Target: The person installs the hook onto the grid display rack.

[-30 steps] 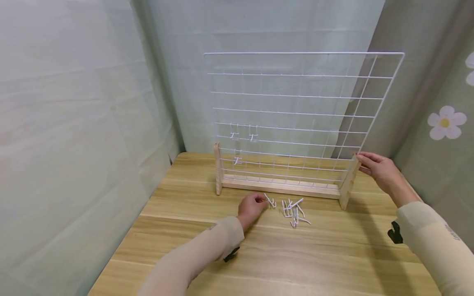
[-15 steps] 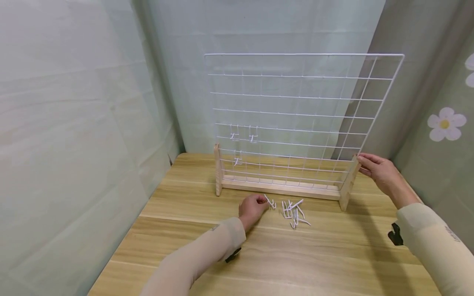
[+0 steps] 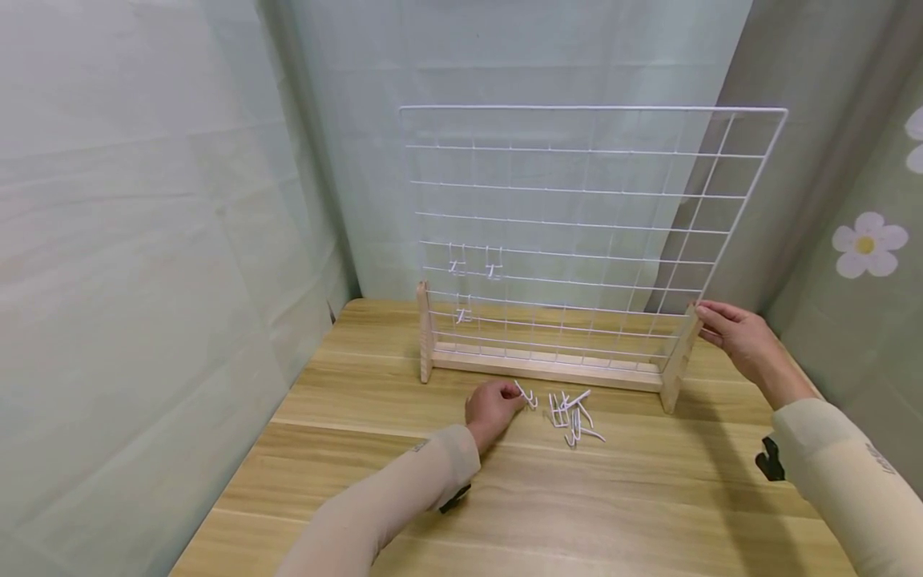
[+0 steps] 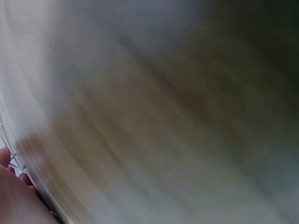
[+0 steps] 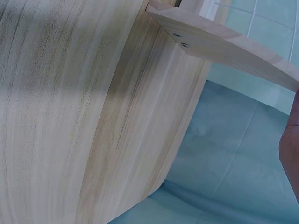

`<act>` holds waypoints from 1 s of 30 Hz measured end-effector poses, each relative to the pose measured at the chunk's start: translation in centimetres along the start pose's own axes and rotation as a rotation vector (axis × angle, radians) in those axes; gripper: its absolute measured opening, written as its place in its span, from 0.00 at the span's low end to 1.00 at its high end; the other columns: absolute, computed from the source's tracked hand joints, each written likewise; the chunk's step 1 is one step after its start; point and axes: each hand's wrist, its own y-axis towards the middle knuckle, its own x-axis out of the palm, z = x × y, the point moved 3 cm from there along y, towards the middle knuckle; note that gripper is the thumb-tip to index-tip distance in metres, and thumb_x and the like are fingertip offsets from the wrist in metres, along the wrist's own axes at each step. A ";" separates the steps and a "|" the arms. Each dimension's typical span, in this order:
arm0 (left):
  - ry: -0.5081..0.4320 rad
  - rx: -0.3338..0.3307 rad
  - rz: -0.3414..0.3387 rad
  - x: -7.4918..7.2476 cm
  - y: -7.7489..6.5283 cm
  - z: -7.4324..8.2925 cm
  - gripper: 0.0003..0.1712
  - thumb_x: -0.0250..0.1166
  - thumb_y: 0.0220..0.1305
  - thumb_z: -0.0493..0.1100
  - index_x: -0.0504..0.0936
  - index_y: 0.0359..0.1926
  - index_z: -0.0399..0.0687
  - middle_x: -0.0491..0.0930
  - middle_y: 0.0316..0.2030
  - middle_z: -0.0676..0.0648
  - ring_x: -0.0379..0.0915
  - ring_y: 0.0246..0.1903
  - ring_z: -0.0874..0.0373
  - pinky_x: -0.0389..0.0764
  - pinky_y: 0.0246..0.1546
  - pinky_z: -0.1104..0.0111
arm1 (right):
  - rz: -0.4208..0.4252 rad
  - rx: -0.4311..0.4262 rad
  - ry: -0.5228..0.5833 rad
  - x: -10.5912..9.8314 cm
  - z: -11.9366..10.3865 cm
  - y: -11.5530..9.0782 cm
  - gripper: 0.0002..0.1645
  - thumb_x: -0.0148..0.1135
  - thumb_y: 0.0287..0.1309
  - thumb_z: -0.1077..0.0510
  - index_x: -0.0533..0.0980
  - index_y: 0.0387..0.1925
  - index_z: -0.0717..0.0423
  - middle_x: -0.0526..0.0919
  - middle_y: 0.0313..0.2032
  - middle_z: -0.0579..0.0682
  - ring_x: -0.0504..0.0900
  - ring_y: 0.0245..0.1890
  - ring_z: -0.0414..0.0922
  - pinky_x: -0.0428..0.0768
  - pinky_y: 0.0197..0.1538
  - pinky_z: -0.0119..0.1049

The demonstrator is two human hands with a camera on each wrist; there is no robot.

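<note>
My left hand (image 3: 493, 409) pinches a white wire hook (image 3: 530, 396) between thumb and fingers, low over the table in front of the rack. Only part of this hand (image 4: 18, 196) shows at the edge of the left wrist view, which is mostly blurred. A white wire grid (image 3: 570, 192) stands upright in a wooden base (image 3: 548, 365). With its thumb and fingers, my right hand (image 3: 746, 340) grips the top of the base's right side post (image 3: 680, 361). That post (image 5: 224, 46) also crosses the top of the right wrist view, two screws in its face.
Several loose white hooks (image 3: 574, 417) lie in a small heap right of the left hand. Three hooks hang on the grid's left part, one of them a lower hook (image 3: 463, 314). Pale curtains (image 3: 166, 240) enclose the wooden table (image 3: 346, 433) at left, back and right.
Both hands keep their holds and nearly the same places. The whole head view has shifted down very slightly.
</note>
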 end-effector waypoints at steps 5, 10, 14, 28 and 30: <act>0.016 -0.005 0.006 0.1 0.1 0.0 0.05 0.74 0.55 0.50 0.87 0.27 0.60 0.82 0.26 0.63 0.76 0.30 0.65 0.71 0.38 0.62 | -0.003 -0.001 0.011 0.0 0.1 -0.1 0.13 0.54 0.70 0.65 0.85 0.42 0.55 0.87 0.41 0.43 0.84 0.42 0.36 0.81 0.45 0.27; 0.010 -0.005 0.004 0.1 0.0 0.0 0.04 0.73 0.55 0.50 0.87 0.28 0.60 0.83 0.27 0.63 0.76 0.30 0.65 0.71 0.38 0.62 | 0.000 0.002 0.005 0.0 0.0 -0.1 0.12 0.55 0.70 0.65 0.85 0.42 0.55 0.87 0.41 0.43 0.84 0.42 0.36 0.81 0.45 0.27; -0.009 -0.008 -0.003 0.0 0.0 -0.1 0.04 0.73 0.56 0.50 0.87 0.28 0.59 0.83 0.28 0.62 0.76 0.31 0.65 0.72 0.39 0.63 | 0.011 0.008 -0.022 0.0 0.0 -0.1 0.12 0.55 0.70 0.63 0.85 0.42 0.53 0.87 0.41 0.42 0.84 0.42 0.35 0.81 0.45 0.26; -0.203 -0.077 -0.052 -0.2 0.1 -0.6 0.05 0.71 0.60 0.46 0.87 0.31 0.51 0.82 0.30 0.56 0.74 0.31 0.62 0.76 0.38 0.65 | 0.037 0.025 -0.099 -0.1 0.2 -0.2 0.09 0.58 0.69 0.58 0.84 0.43 0.50 0.86 0.41 0.39 0.83 0.42 0.33 0.80 0.44 0.25; -0.219 -0.073 -0.051 -0.3 0.0 -0.6 0.04 0.71 0.60 0.45 0.87 0.32 0.50 0.82 0.30 0.56 0.74 0.31 0.62 0.76 0.37 0.65 | 0.039 0.028 -0.104 -0.1 0.2 -0.2 0.09 0.58 0.68 0.58 0.84 0.43 0.50 0.86 0.41 0.39 0.83 0.42 0.33 0.80 0.44 0.25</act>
